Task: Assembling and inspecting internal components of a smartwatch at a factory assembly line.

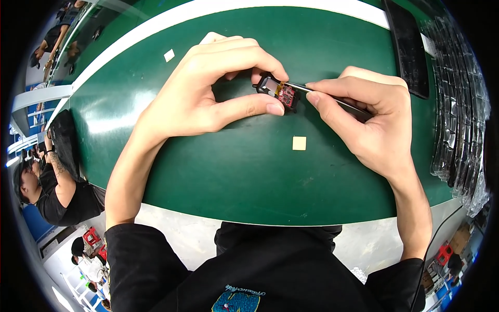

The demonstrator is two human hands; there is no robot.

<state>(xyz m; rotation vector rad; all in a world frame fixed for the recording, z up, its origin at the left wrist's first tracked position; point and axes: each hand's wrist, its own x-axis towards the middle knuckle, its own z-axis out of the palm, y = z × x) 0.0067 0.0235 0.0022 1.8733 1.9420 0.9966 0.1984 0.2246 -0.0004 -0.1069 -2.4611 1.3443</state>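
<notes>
Between the thumb and fingers of my left hand (208,86) is a small black electronic device (265,86), its casing uncovered. A red circuit board (286,96) shows inside it, beside a grey block and a strip of amber tape. My right hand (371,106) pinches a pair of dark, slim tweezers (340,99). Their tip reaches the device near the tape and the board; whether they grip a part there is too small to tell. Both hands are held over the green tabletop (234,177).
A pale square piece (299,143) lies on the tabletop below the device, and another white piece (169,55) lies at the far left. At the right stand a black tray (408,49) and stacked clear plastic trays (457,114). A person (62,177) sits at the left.
</notes>
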